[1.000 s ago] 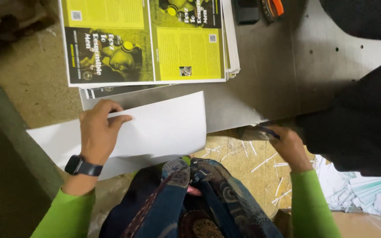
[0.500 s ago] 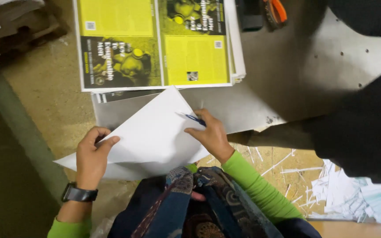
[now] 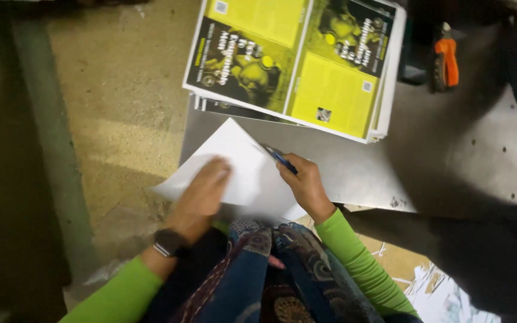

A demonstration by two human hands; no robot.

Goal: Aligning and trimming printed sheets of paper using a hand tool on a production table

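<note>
Both hands are laid on a white sheet of paper (image 3: 240, 170) at the near edge of a grey metal table (image 3: 354, 167). By the left hand (image 3: 201, 191), blurred with motion, the sheet is pressed flat under open, spread fingers; a dark watch (image 3: 169, 242) is worn on its wrist. A blue pen (image 3: 279, 158) is gripped in the closed fingers of the right hand (image 3: 306, 185), its tip pointed away toward the far-left corner of the sheet, and the hand rests on the paper's right side.

Compared with half a second earlier, the left hand is seen further up on the sheet, nearer its middle, where before it lay at the lower left corner. The right hand has stayed on the right part of the paper with the pen held much as before. A second ago that hand was off the sheet altogether, down at the table's near edge to the right, and the paper lay wider and flatter.

Beyond the sheet, a stack of printed yellow and black covers (image 3: 294, 60) is piled on the table, well apart from both hands. An orange-handled tool (image 3: 446, 63) is seen at the far right of the stack. White paper scraps (image 3: 444, 296) are scattered on the floor at the lower right
</note>
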